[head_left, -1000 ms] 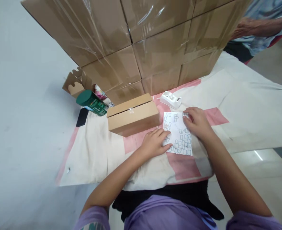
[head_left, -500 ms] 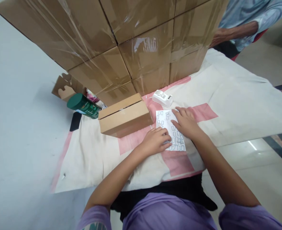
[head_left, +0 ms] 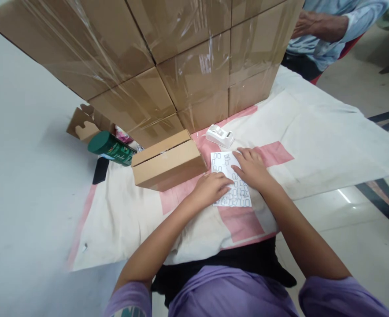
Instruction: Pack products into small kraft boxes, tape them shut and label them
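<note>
A white sheet of paper (head_left: 238,190) printed or drawn with small blue-outlined squares lies flat on the cloth-covered table in front of me. My left hand (head_left: 210,188) rests on its left side, fingers stretched toward the middle and slightly bent. Over the upper right edge lies my right hand (head_left: 252,167), its fingers spread flat on the sheet. Neither hand grips anything. Just left of the paper stands a closed cardboard box (head_left: 169,163), and a white tape dispenser (head_left: 220,135) sits behind the sheet.
Wrapped cardboard boxes (head_left: 194,66) are stacked high along the back. At the left are a green canister (head_left: 111,147), lying tilted, and an open carton (head_left: 87,125). Behind the stack at right, a person's hand and sleeve (head_left: 356,28) show. The cloth (head_left: 329,141) extends right.
The view has shifted slightly. My left fingers have straightened and moved a little up across the sheet. The other person's hand has risen. My right hand stays on the paper.
</note>
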`<state>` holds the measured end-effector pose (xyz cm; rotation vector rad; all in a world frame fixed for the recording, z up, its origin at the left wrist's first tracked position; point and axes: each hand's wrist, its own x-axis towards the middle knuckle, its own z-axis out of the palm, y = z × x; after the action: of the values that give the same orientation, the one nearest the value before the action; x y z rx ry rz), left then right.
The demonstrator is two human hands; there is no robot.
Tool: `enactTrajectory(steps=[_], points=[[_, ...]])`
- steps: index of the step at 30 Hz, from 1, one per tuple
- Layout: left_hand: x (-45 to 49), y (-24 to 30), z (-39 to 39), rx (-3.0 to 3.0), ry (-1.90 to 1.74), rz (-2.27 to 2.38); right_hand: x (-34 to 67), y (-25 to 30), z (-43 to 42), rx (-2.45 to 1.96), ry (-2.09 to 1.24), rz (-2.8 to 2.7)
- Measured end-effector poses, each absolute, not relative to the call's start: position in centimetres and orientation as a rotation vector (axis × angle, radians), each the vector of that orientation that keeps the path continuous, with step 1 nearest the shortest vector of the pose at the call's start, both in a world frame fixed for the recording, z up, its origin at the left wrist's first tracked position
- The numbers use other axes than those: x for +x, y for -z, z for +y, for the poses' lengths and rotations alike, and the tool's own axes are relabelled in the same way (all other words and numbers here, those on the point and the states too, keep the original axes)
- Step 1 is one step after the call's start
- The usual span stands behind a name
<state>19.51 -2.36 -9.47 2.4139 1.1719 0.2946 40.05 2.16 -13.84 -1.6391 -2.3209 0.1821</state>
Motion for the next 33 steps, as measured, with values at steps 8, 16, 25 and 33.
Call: enactTrajectory(steps=[8, 16, 25, 33], points=[[19.9, 8.9, -2.8, 2.467, -0.128, 1.169, 40.1, 13.7, 2.1, -1.625, -0.21, -2.308], [20.8, 9.1, -2.7, 2.443, -0.13, 1.147, 40.1, 13.6, 2.0, -1.63, -0.238, -2.298], [20.6, 11.5, -4.5, 2.435, -0.364, 1.262, 40.2, 11.9, -1.5, -1.58, -0.133, -2.233], [20.5, 12.2, -4.8, 2.426, -0.469, 1.278, 39.9, 14.2, -6.2, -1.652, -0.063, -2.283]])
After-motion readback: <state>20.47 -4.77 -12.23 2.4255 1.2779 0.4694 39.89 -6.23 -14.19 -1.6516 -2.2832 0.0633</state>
